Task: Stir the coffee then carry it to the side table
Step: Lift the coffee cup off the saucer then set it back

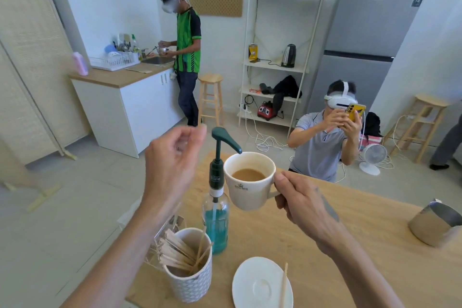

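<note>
A white coffee cup (246,189) with light brown coffee inside hangs in the air above the wooden table (362,245). My right hand (300,201) grips its handle. My left hand (172,165) is raised to the left of the cup, fingers loosely curled and apart, holding nothing. The white saucer (260,285) rests on the table below, and a wooden stir stick (283,285) lies across its right side.
A syrup bottle with a green pump (216,207) stands just left of the cup. A patterned cup of wooden stir sticks (190,272) is near the table's left edge. A steel milk jug (436,224) sits at the right. A person crouches behind the table; another stands at the counter.
</note>
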Demonstrator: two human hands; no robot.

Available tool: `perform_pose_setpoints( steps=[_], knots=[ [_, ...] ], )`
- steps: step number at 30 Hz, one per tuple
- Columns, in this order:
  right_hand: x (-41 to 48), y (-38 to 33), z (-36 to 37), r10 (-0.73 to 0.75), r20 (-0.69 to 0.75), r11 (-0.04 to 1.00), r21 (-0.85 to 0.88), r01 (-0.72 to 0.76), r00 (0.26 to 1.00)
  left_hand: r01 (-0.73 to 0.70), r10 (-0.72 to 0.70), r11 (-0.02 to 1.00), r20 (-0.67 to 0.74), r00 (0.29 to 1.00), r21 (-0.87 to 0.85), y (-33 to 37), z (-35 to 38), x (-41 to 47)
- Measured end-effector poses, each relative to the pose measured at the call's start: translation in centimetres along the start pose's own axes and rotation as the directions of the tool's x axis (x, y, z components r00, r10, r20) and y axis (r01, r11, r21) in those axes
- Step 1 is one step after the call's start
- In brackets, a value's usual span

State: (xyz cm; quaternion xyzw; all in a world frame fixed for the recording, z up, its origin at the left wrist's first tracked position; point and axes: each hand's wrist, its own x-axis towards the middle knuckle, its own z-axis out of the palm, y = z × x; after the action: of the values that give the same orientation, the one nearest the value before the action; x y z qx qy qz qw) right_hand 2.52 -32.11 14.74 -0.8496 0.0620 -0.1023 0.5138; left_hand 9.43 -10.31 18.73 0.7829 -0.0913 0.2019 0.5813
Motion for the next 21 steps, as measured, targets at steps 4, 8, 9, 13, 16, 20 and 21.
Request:
perform_pose_setpoints(
  steps=[4,8,9,13,16,20,21],
  knots=[
    [0.2,-0.3,0.3,-0.020,-0.005,1.000,-0.005,0.020,1.000,-0.094,0.063,0.984,0.196,0.979,0.152,1.9,2.5,5.1],
    [0.4,-0.7,0.7,-0.041,-0.017,0.999,-0.019,0.041,0.999,-0.063,-0.047,0.971,0.443,0.895,0.231,2.6,4.9,7.5],
    [0.5,-0.7,0.7,-0.042,-0.020,0.999,-0.017,0.042,0.999,-0.056,-0.073,0.967,0.482,0.873,0.249,2.4,5.4,7.7],
    [0.5,-0.6,0.6,-0.048,-0.013,0.999,-0.008,0.048,0.999,-0.025,-0.145,0.955,0.537,0.831,0.297,1.7,6.5,8.0],
    [0.5,-0.5,0.5,-0.055,-0.019,0.998,-0.006,0.055,0.998,-0.061,-0.148,0.938,0.551,0.821,0.342,1.7,6.7,8.1],
    [0.5,-0.4,0.4,-0.062,-0.022,0.998,-0.010,0.062,0.998,-0.103,-0.137,0.928,0.584,0.800,0.359,1.7,6.6,7.9],
    [0.5,-0.5,0.4,-0.064,-0.023,0.998,-0.010,0.064,0.998,-0.113,-0.133,0.924,0.587,0.799,0.364,1.7,6.6,7.8]
  ],
)
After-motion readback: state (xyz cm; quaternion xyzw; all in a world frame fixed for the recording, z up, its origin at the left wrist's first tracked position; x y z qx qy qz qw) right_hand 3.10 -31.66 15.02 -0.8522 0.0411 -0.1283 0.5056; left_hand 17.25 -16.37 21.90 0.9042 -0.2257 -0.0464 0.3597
